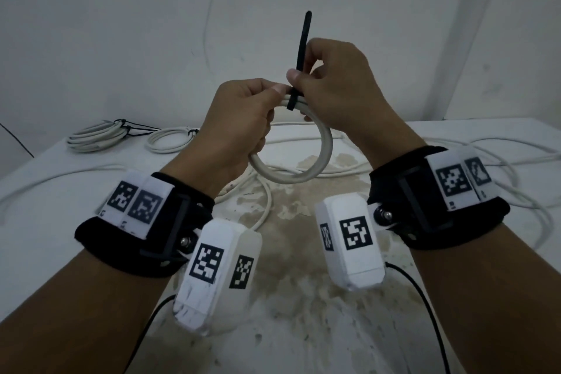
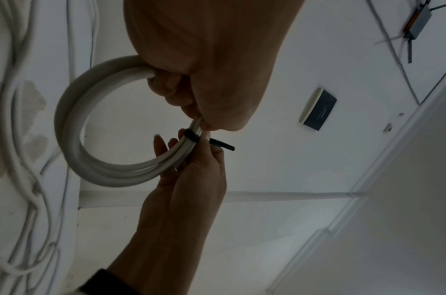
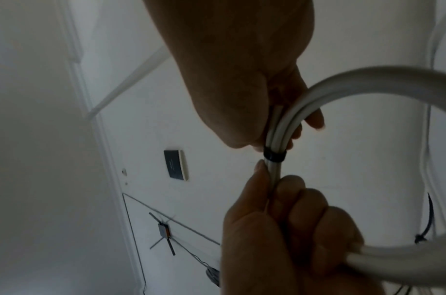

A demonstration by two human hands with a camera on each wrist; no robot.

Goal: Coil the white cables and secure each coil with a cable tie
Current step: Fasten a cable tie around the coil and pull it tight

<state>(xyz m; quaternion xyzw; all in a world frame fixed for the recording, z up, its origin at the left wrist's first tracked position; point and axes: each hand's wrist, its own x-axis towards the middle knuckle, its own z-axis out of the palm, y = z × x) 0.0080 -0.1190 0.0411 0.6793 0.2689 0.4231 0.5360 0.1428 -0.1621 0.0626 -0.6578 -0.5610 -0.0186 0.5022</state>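
A bare, plain room used as a makeshift workspace: blank white walls [image 1: 121,24], a white table with a stained, worn top [image 1: 303,297], a dark rectangular wall panel [image 2: 318,109], and white cables [image 1: 91,136] lying along the table's far edge.

My head camera looks forward and down from above; both wrist cameras look up, very close, sharing my coil [image 1: 299,161] and cable tie [image 1: 300,58].

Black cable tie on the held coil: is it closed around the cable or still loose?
Closed: the black cable tie bands the coil strands together, its tail sticking up past the right hand. Whether fully tightened, cannot tell.
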